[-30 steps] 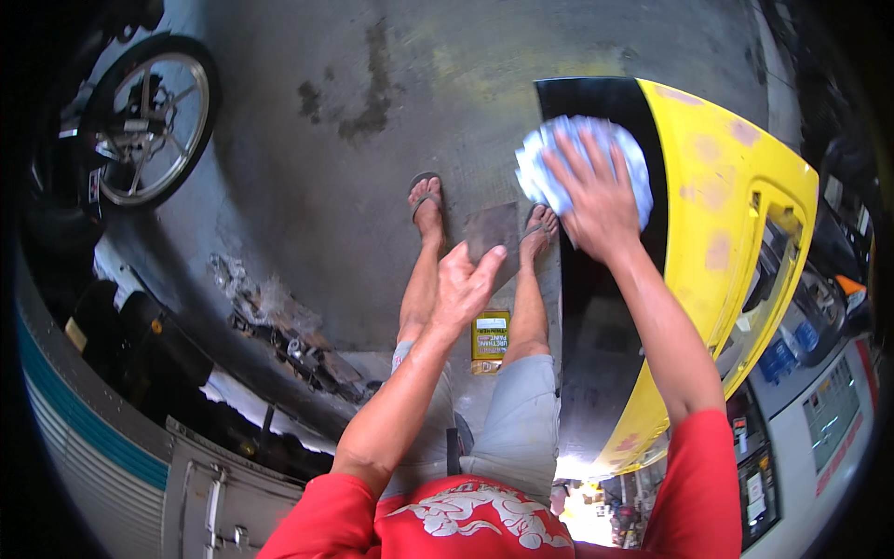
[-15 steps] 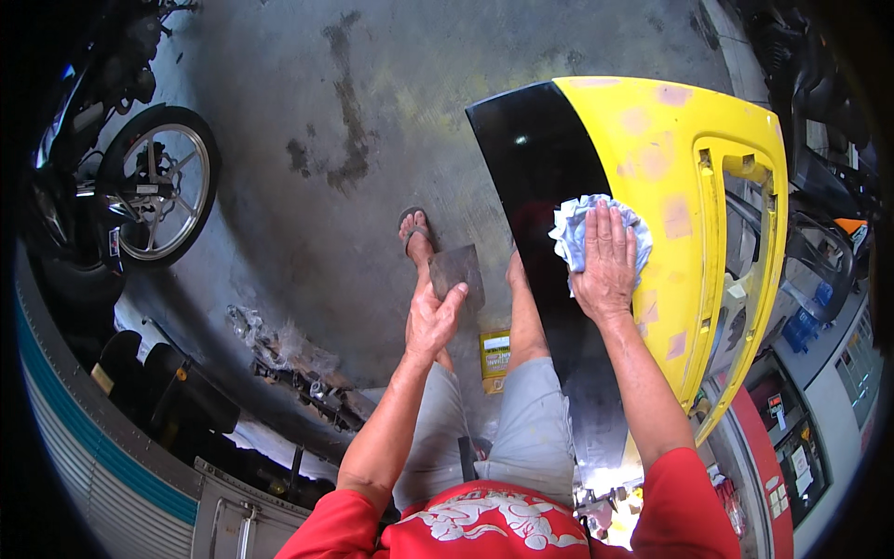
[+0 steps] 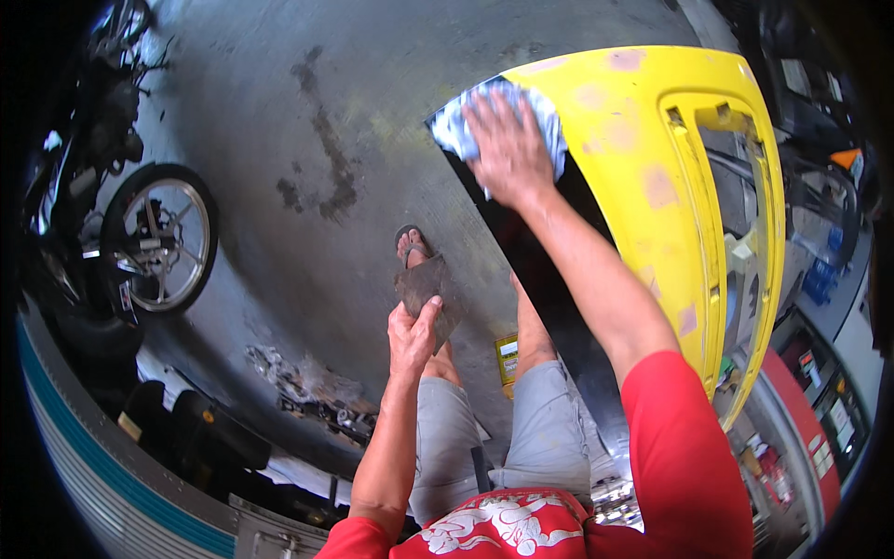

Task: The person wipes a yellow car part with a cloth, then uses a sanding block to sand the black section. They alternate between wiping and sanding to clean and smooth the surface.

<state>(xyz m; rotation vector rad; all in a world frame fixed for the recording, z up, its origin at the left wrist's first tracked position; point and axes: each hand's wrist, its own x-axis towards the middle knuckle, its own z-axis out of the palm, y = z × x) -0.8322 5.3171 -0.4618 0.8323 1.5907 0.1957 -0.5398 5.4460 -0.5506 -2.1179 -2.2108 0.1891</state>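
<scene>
Head view: a cloth is pressed by the right hand onto the far left corner of the panel, across its black band. The hand is laid flat, fingers slightly apart, so the cloth is pinned from above rather than clamped. To the left of the panel, apart from it, a dark sheet is clamped between the thumb and fingers of the left hand.

For what looks like a wipe, the cloth is best spread flat under the whole palm, with light, even pressure and overlapping strokes run along the band. At the panel's edge, pressure should be eased so that the cloth is not snagged on the corner. A clean face should be turned out once dirt is picked up, and the sheet held clear so that the surface is not scuffed.

The cloth's middle is hidden by the hand; whether it is damp cannot be told. Part of the band is covered by the forearm. Some left fingers are concealed behind the sheet, whose material cannot be made out. The right foot is blocked from sight by the panel.
</scene>
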